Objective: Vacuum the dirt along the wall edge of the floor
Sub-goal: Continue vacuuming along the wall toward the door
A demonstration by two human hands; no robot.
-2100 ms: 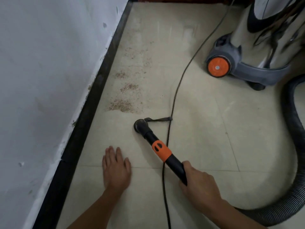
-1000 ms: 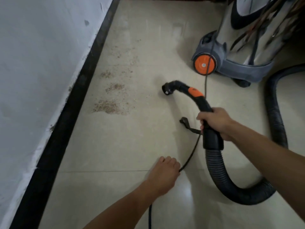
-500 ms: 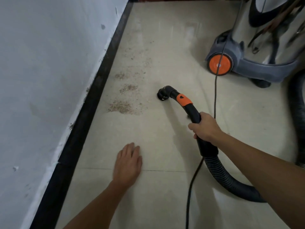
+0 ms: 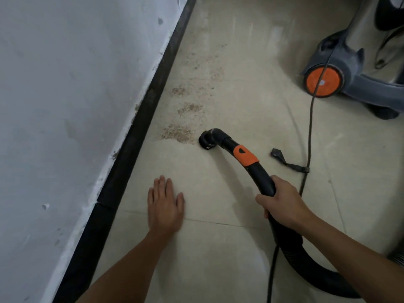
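While the white wall [image 4: 65,106] runs along the left, the vacuum canister [image 4: 354,82] stands far right on the floor [image 4: 229,248]. The right grip [image 4: 282,202] wraps round the hose wand [image 4: 262,173] behind its orange collar [image 4: 244,155]; the left grip [image 4: 165,206] lies flat, fingers straight, on the floor. Half a second ago the nozzle [image 4: 206,142] sat apart from the dirt [image 4: 178,133]; now it touches the nearest patch's right edge, ahead of both grips.

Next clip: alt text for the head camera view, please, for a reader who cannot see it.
A person's right hand grips a black vacuum wand whose nozzle is at the edge of brown dirt patches beside the black baseboard. The left hand rests flat on the tile floor; the vacuum canister stands at upper right.
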